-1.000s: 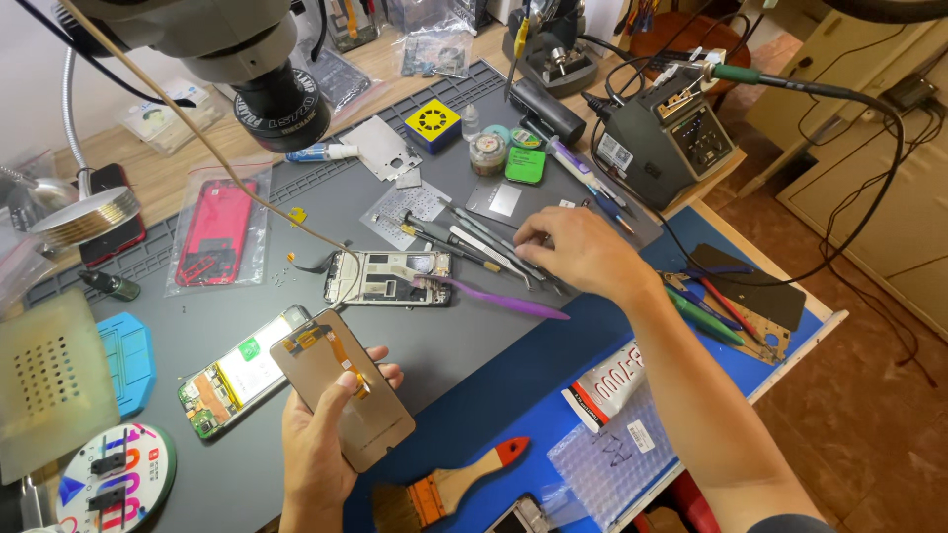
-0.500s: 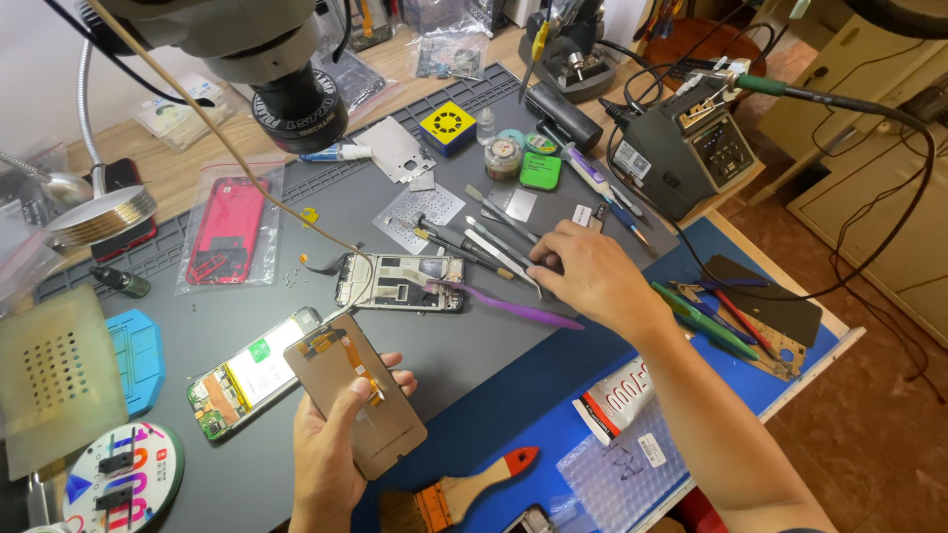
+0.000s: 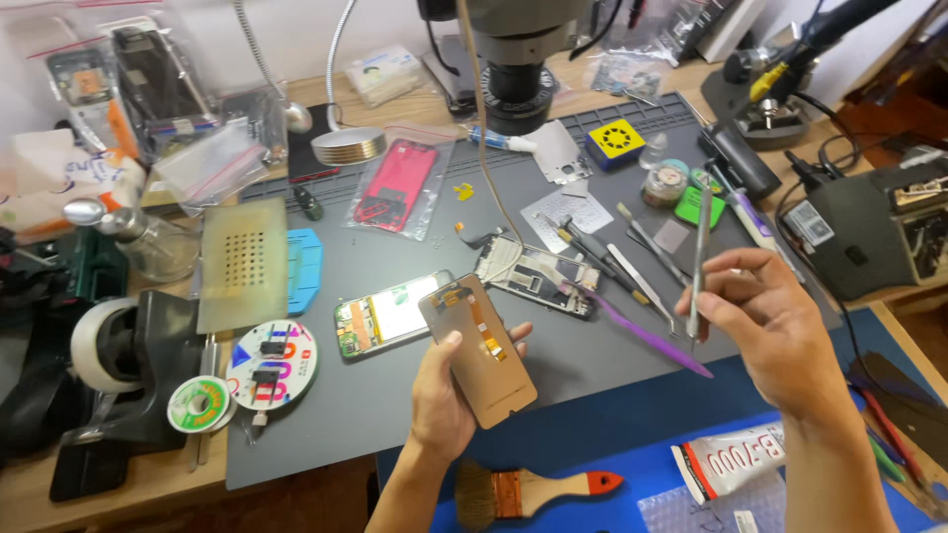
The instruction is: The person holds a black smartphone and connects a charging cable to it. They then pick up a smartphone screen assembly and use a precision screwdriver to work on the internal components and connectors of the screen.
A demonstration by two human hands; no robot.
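head view: one grey rubbery mat [image 3: 395, 415] carries two opened phone bodies. left hand [image 3: 444, 395] grips one flat brown screen panel [image 3: 479, 350] above the mat's near edge. at three o'clock, right hand [image 3: 780, 326] pinches one thin metal tweezers [image 3: 699, 262], upright.
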